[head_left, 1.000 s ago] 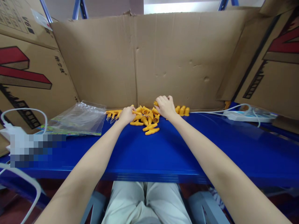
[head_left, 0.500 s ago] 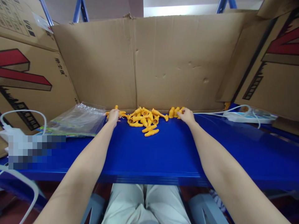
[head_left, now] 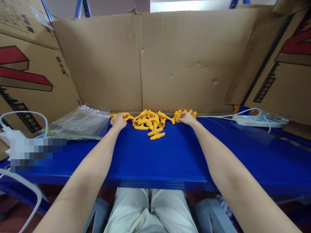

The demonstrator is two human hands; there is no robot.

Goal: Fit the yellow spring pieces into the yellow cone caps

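Note:
At the back of the blue table, my left hand (head_left: 118,123) is closed over a yellow plastic handle (head_left: 114,115) lying among similar pieces; its fingertips are partly hidden. My right hand (head_left: 187,118) reaches to a tight row of short yellow plastic pieces (head_left: 194,114) standing upright. Its fingers are closed around a piece at the near left of that row (head_left: 178,119). Between my hands lies a loose heap of yellow plastic parts (head_left: 150,119), some hollow with a round opening. Two yellow bars with rounded ends (head_left: 157,136) lie at the front of the heap.
Clear plastic bags (head_left: 82,124) lie left of my left hand. A tall cardboard sheet (head_left: 170,61) stands behind the parts, with printed boxes (head_left: 26,68) at the side. A white power strip (head_left: 262,121) with cables is at right, and a white charger (head_left: 16,140) at left.
The yellow piece that stood upright in my left hand no longer shows upright; a handle lies flat there. My right hand has moved left along the row, uncovering more upright pieces.

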